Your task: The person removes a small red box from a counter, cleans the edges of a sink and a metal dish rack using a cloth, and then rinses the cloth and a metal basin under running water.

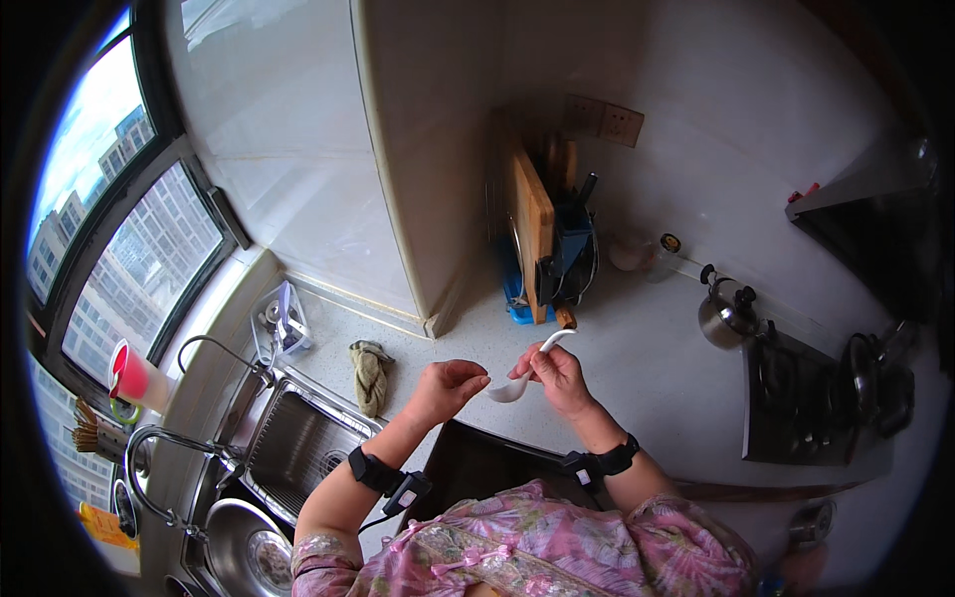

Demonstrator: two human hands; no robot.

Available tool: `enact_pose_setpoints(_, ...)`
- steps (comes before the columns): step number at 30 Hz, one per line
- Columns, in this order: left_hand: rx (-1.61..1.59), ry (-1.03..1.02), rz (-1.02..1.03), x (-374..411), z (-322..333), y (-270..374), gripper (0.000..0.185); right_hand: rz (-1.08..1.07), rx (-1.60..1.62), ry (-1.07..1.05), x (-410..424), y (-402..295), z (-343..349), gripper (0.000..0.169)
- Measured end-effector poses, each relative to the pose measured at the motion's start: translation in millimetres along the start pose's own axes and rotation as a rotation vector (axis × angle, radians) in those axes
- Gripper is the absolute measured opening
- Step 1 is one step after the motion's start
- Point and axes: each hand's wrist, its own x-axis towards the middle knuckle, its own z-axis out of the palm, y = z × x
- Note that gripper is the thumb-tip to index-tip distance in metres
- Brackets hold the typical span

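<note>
My right hand (558, 377) grips a white soup spoon (509, 392) by its handle. The handle's curved end rises above the fingers, and the bowl points left. Close to the bowl's tip is my left hand (450, 389), thumb and forefinger brought near each other. Whether those fingertips touch the spoon or pinch something small, I cannot tell. Both hands are above the pale speckled countertop (634, 388), near its front edge.
A rolled cloth (369, 378) lies left of my hands, beside the steel sink (298, 440) and a clear utensil box (257, 328). Behind the hands stand a wooden cutting board (531, 224) and a blue knife holder (573, 227). A steel pot (725, 313) and gas stove (794, 403) are right.
</note>
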Motion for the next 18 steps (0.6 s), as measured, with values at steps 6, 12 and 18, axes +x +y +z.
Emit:
enact_pose_setpoints(6,0.002,-0.054,0.14,103.5,88.5,32.7,0.035,0.287,-0.374,0.257,9.6,-30.6,-135.2,0.025)
enact_pose_setpoints(12,0.083,0.224,0.137,193.8,158.8,15.4,0.06,0.401,-0.406,0.311,33.7,-45.0,-242.2,0.022)
enact_pose_setpoints(18,-0.13,0.285,0.141,222.5,160.4,25.8,0.041,0.424,-0.426,0.24,74.4,-46.5,-271.2,0.019)
